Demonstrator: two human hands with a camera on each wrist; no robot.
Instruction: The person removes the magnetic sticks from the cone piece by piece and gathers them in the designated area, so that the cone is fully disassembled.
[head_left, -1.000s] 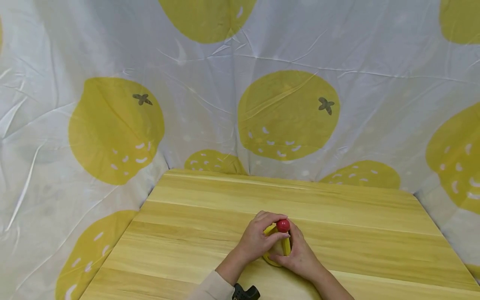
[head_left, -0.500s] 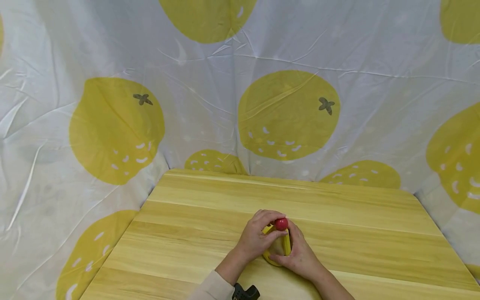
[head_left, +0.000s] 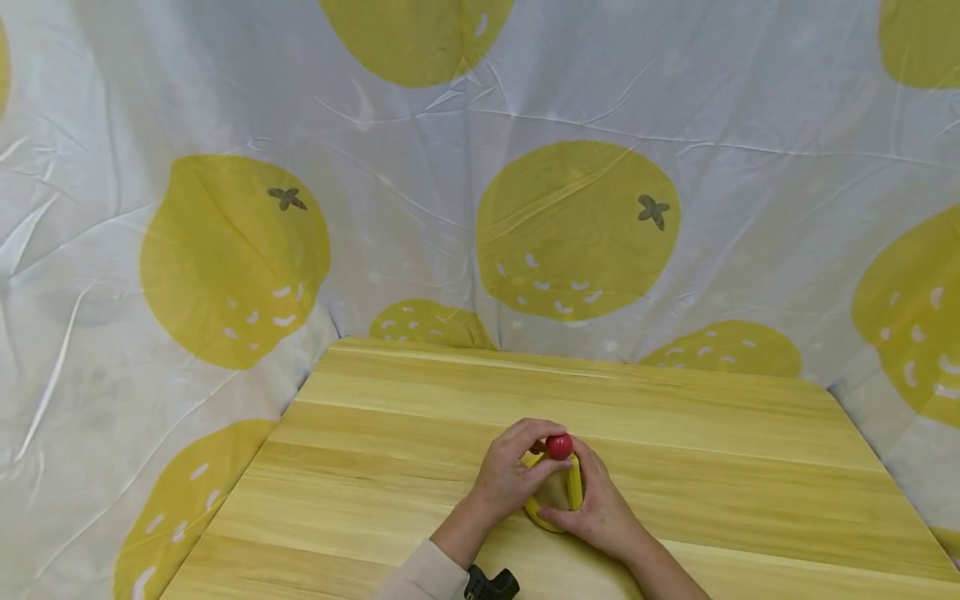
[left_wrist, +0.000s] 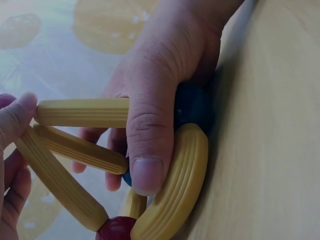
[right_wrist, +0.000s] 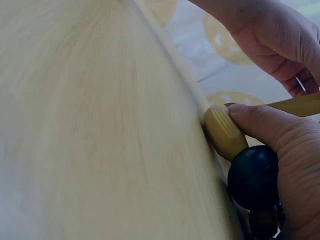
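The yellow frame (head_left: pixel 575 487) stands on the surface (head_left: pixel 375 467); 3 straight rods (left_wrist: pixel 85 112) rise from its curved base (left_wrist: pixel 187 175). At the frame's top, the left hand (head_left: pixel 510 475) pinches a red ball (head_left: pixel 558 447); at its side, the right hand (head_left: pixel 603 504) grips the base. Visible base joints appear complete; top seating likely remains.

1. Desk (head_left: pixel 360 467), one: pale yellow wood, darker grain bands running side to side, far right corner rounded.
2. Curved, ridged yellow rod (left_wrist: pixel 182 175) with dark blue ball (left_wrist: pixel 191 107) at one end: low against desk surface, exact contact hard to tell.
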